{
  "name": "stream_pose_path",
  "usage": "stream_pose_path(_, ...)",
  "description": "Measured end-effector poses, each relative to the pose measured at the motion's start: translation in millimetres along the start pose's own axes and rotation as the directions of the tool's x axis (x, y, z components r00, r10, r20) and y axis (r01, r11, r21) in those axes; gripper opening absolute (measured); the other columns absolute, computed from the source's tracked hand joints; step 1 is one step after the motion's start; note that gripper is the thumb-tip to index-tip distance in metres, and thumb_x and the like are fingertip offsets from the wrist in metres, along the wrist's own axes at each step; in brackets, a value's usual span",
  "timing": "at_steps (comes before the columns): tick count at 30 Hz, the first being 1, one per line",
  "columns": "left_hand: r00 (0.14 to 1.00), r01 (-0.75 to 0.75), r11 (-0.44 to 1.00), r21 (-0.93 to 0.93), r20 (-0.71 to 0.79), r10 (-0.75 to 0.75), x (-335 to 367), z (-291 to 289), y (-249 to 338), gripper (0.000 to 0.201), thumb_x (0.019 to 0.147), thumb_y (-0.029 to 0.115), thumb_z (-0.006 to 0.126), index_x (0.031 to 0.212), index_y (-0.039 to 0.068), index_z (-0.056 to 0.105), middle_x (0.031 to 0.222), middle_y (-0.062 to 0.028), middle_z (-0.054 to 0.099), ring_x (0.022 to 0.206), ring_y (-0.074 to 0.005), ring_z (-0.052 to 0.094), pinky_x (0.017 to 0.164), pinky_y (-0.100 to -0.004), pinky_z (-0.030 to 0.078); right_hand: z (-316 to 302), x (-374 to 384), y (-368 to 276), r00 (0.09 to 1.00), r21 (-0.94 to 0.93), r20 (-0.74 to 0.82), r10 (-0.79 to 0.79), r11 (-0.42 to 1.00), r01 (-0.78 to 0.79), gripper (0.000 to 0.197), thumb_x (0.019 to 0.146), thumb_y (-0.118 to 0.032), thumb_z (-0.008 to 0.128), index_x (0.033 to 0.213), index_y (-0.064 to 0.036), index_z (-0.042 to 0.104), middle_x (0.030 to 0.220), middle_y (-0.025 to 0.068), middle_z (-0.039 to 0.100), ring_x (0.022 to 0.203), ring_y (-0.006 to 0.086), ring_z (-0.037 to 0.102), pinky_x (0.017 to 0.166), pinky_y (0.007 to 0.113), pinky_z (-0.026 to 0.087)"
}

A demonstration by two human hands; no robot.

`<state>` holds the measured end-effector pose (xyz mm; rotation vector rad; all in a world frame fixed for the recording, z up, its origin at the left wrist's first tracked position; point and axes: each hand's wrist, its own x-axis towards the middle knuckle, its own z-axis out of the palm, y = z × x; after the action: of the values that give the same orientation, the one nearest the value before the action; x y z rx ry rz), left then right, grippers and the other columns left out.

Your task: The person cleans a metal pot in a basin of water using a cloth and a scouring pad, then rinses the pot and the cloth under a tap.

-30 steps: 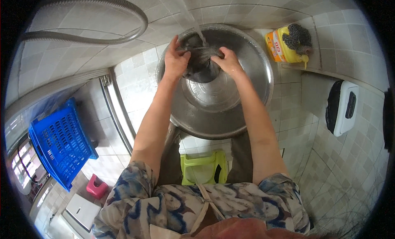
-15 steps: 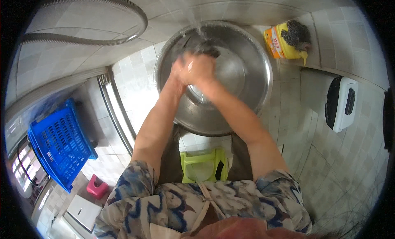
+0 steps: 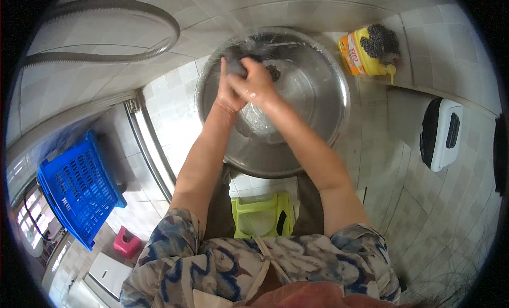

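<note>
Over the far left part of a wide metal basin (image 3: 339, 114), my two hands are close together around a dark grey, wet, cloth-like bundle (image 3: 236, 68), blurred by motion. My left hand (image 3: 228, 93) presses against it from the left with its fingers pointing away from me. From the other side, my right hand (image 3: 257, 82) is curled about the bundle. More dark fabric (image 3: 274, 72) shows just beyond my right fingers. A stream of water (image 3: 238, 29) falls from the far side and splashes near the hands. Water wets the basin's bottom.
A ribbed metal hose (image 3: 177, 35) loops at the upper left. Beside the basin on the right stands a yellow bottle (image 3: 366, 53) with a dark scouring pad (image 3: 380, 41) on it. A blue crate (image 3: 79, 186), a pink stool (image 3: 127, 243) and a green stool (image 3: 260, 202) are nearer.
My hands have spread slightly apart, baring the grey bundle between them. My left fingers are straighter than before. More splashed water shows in the basin.
</note>
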<state>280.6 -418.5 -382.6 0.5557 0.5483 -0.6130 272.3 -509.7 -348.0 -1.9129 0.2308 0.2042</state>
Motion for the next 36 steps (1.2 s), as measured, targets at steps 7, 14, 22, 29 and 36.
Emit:
stream_pose_path(7,0.980,0.005,0.990,-0.143,0.196,0.023,13,-47,-8,0.056,0.091,0.043,0.044,0.133,0.007,0.036,0.132,-0.0166,0.043,0.117,-0.0276,0.045,0.094,-0.0478,0.039,1,-26,-48,0.990,-0.409,0.144,0.003,0.911,0.057,0.036,0.077,-0.037,0.056,0.079,-0.0008,0.058,0.073,0.0235,0.061,0.072,0.0398,0.060,0.068,0.047,0.048)
stream_pose_path(14,0.971,-0.012,0.916,0.401,-0.214,0.106,-10,24,-2,0.022,0.089,0.022,0.055,0.099,0.003,0.058,0.095,-0.0070,0.062,0.085,-0.0183,0.058,0.076,-0.0316,0.047,-50,43,63,0.968,-0.430,-0.238,-0.075,0.902,-0.036,0.034,0.084,-0.029,0.048,0.087,0.0028,0.061,0.085,0.0259,0.062,0.084,0.0428,0.060,0.079,0.048,0.047)
stream_pose_path(22,0.979,0.181,0.972,0.149,-0.119,-0.164,-3,20,9,0.050,0.093,0.034,0.046,0.136,0.011,0.033,0.121,-0.0077,0.054,0.113,-0.0250,0.050,0.102,-0.0390,0.032,-22,26,45,0.957,0.717,-0.079,0.279,0.683,-0.140,0.020,0.076,-0.010,0.059,0.091,0.0015,0.059,0.089,0.0122,0.061,0.084,0.0215,0.057,0.071,0.034,0.046)
stream_pose_path(29,0.807,-0.149,0.965,-0.216,0.537,0.245,-2,-36,-7,0.039,0.094,0.034,0.038,0.117,0.007,0.053,0.115,-0.0093,0.056,0.102,-0.0247,0.054,0.092,-0.0384,0.041,20,-54,-56,0.964,-0.207,0.200,-0.175,0.954,0.216,0.030,0.071,-0.031,0.065,0.074,-0.0017,0.061,0.072,0.0230,0.061,0.070,0.0378,0.061,0.066,0.044,0.048)
stream_pose_path(36,0.990,0.125,0.925,0.359,-0.101,-0.094,-23,46,2,0.035,0.094,0.028,0.045,0.115,0.001,0.054,0.111,-0.0106,0.060,0.096,-0.0218,0.059,0.086,-0.0356,0.048,-54,32,62,0.972,-0.500,-0.232,-0.030,0.861,-0.093,0.036,0.087,-0.035,0.047,0.090,-0.0033,0.064,0.088,0.0221,0.063,0.090,0.0392,0.061,0.079,0.046,0.048)
